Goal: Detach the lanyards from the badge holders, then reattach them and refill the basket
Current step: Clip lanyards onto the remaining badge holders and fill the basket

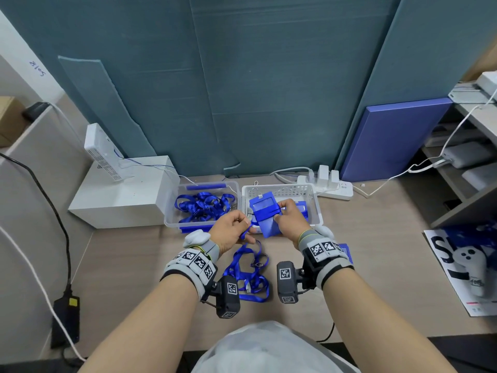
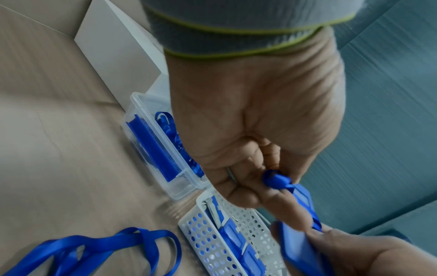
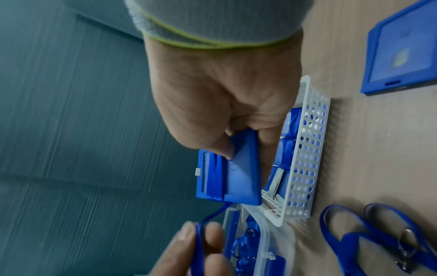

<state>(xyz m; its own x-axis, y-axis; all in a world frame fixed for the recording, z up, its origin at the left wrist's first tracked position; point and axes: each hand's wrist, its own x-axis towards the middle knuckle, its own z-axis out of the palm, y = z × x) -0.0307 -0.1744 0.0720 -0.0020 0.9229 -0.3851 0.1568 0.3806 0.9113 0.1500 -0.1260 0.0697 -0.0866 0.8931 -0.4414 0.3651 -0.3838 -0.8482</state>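
Observation:
My right hand (image 1: 281, 212) grips a blue badge holder (image 1: 265, 216) above the near edge of the white perforated basket (image 1: 314, 192). In the right wrist view a blue lanyard ribbon (image 3: 214, 179) is wound round that holder (image 3: 241, 177). One end of the ribbon runs to my left hand (image 1: 246, 231), which pinches it (image 2: 276, 180) between thumb and fingers, just left of the holder. More blue holders lie inside the basket (image 3: 309, 142). A loose lanyard (image 1: 250, 273) with a metal clip lies on the table between my wrists.
A clear plastic box (image 1: 172, 211) of blue lanyards stands left of the basket. Another badge holder (image 3: 402, 52) lies flat on the table by my right wrist. A white box (image 1: 121, 195) is at left, a power strip (image 1: 336, 189) behind the basket, and a magazine (image 1: 462, 270) at right.

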